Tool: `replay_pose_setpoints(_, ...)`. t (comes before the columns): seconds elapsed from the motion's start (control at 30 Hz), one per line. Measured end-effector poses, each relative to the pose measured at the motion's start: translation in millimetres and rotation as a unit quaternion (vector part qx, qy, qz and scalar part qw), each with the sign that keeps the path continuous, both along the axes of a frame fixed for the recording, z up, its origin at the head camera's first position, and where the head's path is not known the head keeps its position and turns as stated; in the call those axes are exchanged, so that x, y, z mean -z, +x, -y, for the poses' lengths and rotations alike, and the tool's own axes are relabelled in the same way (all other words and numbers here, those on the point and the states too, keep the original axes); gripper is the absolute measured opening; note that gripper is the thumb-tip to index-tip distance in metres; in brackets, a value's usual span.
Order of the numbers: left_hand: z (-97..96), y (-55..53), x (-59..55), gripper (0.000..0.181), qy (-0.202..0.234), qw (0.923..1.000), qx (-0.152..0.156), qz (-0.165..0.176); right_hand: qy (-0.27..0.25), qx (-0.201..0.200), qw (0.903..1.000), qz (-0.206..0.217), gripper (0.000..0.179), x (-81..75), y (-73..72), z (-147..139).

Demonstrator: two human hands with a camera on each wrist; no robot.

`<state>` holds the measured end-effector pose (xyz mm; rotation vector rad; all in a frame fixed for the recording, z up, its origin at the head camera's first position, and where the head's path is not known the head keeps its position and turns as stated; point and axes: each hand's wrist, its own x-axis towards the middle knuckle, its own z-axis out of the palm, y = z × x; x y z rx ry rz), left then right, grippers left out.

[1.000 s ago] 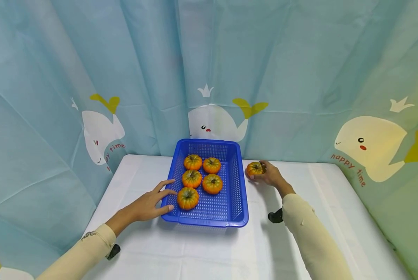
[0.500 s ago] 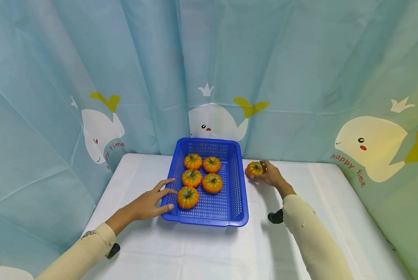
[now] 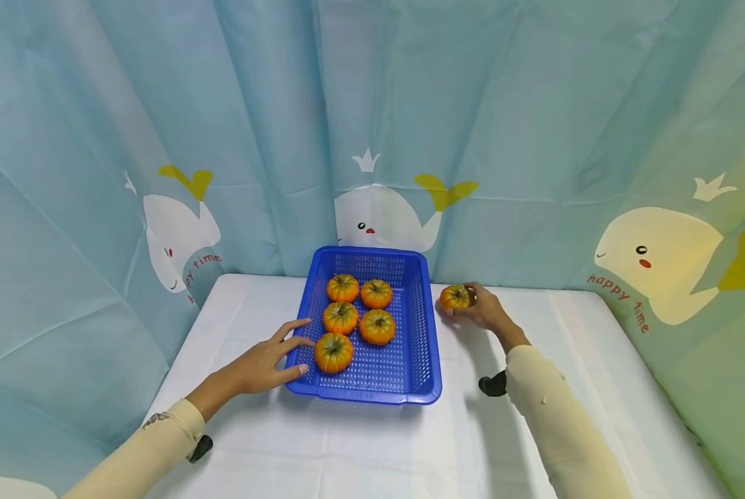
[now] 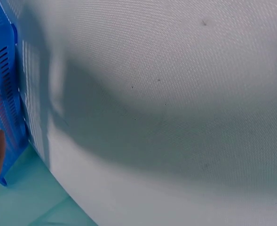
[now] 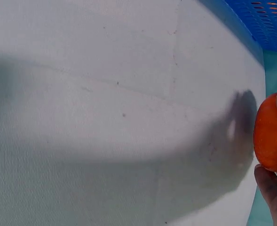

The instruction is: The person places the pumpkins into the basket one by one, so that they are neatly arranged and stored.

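A blue plastic basket (image 3: 372,396) stands on the white table, with several small orange pumpkins in its left and middle part, among them a front pumpkin (image 3: 333,353) and a middle one (image 3: 340,318). My left hand (image 3: 266,362) lies at the basket's left rim, fingers spread and fairly straight. To the right of the basket my right hand (image 3: 486,308) grips another small pumpkin (image 3: 455,297) between thumb and fingers. In the right wrist view this pumpkin (image 5: 271,134) shows at the right edge, partly cut off. Whether it touches the table cannot be made out.
The white table (image 3: 572,374) reaches back to a light blue curtain (image 3: 522,138) printed with whales, which also hangs along both sides. A dark object shows under each forearm near the wrist.
My right hand and its pumpkin have shifted very slightly away from the basket and toward the curtain. The left hand stays at the basket's rim.
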<state>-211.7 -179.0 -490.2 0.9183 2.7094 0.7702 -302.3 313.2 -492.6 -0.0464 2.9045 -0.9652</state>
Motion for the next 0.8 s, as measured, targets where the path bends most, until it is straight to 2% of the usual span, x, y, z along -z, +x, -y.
replay_pose_setpoints(0.4,0.9,-0.3,-0.2,0.047,0.006,1.0000,0.005,-0.004,0.008,-0.005,0.9999,-0.004,0.074,-10.6,4.9,-9.1)
replay_pose_setpoints(0.8,-0.5,1.7,-0.1,0.048,0.010,0.9999,0.004,-0.003,0.005,0.002,0.9998,0.019,0.076,-20.1,12.1,-14.1)
